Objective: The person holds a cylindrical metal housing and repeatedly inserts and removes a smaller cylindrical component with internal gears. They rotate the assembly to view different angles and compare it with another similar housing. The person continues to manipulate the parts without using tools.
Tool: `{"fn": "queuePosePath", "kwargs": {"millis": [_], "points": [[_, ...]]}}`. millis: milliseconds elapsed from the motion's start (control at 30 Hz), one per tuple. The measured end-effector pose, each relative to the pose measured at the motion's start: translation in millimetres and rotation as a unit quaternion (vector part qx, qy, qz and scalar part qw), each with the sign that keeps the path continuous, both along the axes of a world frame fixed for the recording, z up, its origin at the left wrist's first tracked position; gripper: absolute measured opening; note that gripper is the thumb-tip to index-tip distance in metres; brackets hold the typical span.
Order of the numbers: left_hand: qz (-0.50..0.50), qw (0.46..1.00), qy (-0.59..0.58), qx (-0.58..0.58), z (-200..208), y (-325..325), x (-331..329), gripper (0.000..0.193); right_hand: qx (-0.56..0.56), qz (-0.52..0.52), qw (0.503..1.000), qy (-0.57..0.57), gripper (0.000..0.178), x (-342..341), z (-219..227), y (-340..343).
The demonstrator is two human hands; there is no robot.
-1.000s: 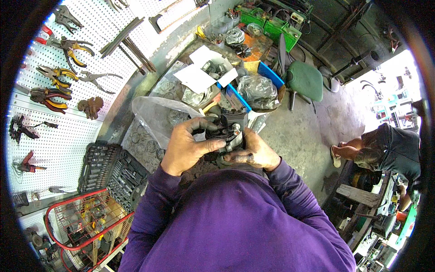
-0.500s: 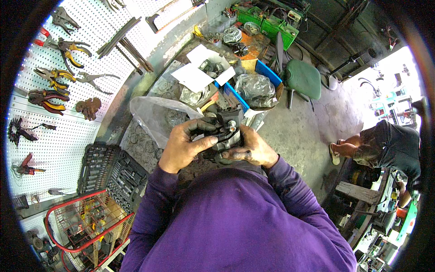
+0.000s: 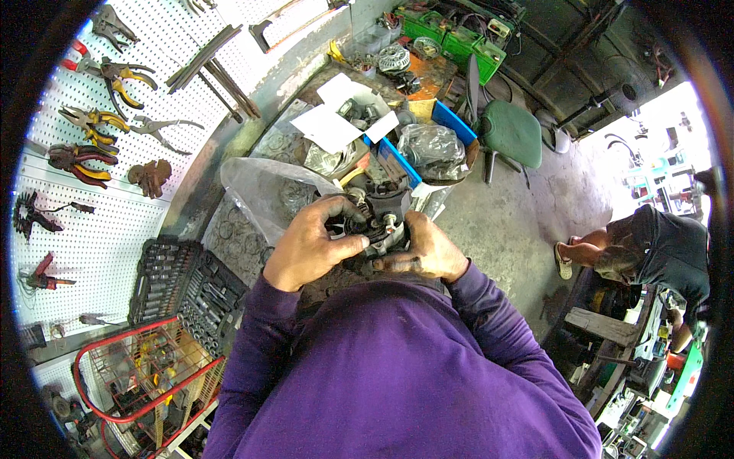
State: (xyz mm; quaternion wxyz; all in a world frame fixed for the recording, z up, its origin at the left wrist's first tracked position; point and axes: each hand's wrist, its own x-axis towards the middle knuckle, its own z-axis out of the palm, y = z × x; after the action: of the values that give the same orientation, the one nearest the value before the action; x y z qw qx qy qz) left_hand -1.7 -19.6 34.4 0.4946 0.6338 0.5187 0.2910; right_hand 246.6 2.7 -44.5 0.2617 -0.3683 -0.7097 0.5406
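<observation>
Both hands are on a dark, greasy metal machine part (image 3: 393, 205) with a bright silver stud near its middle; its exact kind I cannot make out. My left hand (image 3: 307, 243) grips it from the left, fingers curled over the top and thumb pressed to its near side. On the other side, my right hand (image 3: 430, 249) is closed around the right edge, with blackened thumb and fingertips. The fingers cover much of the part. Just beyond it lies a clear plastic bag (image 3: 256, 191) on the worktable (image 3: 229, 233).
Beyond are an opened white carton (image 3: 325, 130) and a blue box (image 3: 397, 163) with a plastic-wrapped part. Pliers (image 3: 95, 126) hang on the left pegboard. A socket set (image 3: 164, 271) and red-rimmed wire basket (image 3: 126, 419) stand lower left. Right are a green chair (image 3: 511, 134) and another person (image 3: 650, 245).
The part has tilted slightly in my hands, and its stud sits a little lower. My left fingers have curled further in over it. My right hand has barely moved.
</observation>
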Motion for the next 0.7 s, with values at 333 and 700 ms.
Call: {"fn": "queuePosePath", "kwargs": {"millis": [333, 700], "points": [[0.079, 0.989, -0.119, -0.041, -8, -7, 30, 0.045, 0.028, -0.025, 0.999, 0.027, 0.073, -2, -18, 1], [0.138, 0.917, -0.328, -0.179, -44, -14, 15, 0.061, 0.034, 0.004, 0.992, 0.125, 0.076, -1, 22, 4]]}}
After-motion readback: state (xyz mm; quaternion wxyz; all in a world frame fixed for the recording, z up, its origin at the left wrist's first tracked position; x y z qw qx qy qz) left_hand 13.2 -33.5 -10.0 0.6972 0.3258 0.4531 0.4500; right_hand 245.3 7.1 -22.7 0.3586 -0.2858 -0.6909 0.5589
